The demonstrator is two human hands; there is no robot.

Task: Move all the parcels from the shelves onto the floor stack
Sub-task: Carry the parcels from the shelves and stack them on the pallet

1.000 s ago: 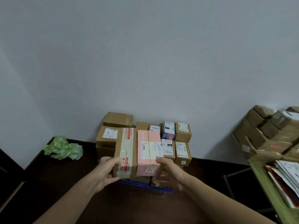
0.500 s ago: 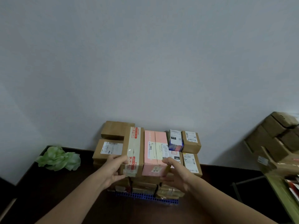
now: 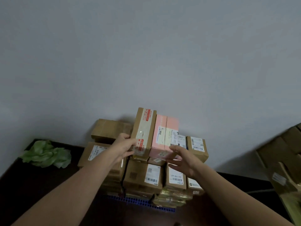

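Note:
A floor stack of brown parcels (image 3: 143, 176) stands against the wall on a blue pallet (image 3: 141, 202). On top of it lie a long brown parcel with red-printed tape (image 3: 144, 129) and a pink parcel (image 3: 164, 136), side by side. My left hand (image 3: 125, 146) grips the taped parcel at its near left side. My right hand (image 3: 182, 159) is at the pink parcel's near right corner with its fingers spread and fairly straight, the thumb touching the corner.
A crumpled green bag (image 3: 47, 154) lies on the dark floor at the left. More brown parcels sit on a shelf (image 3: 283, 162) at the right edge. Labelled small boxes (image 3: 197, 148) top the stack's right side. The grey wall is right behind.
Both parcels went forward and up onto the stack's top. My right hand's grip on the pink parcel has loosened and its fingers have spread. The view has come closer to the stack.

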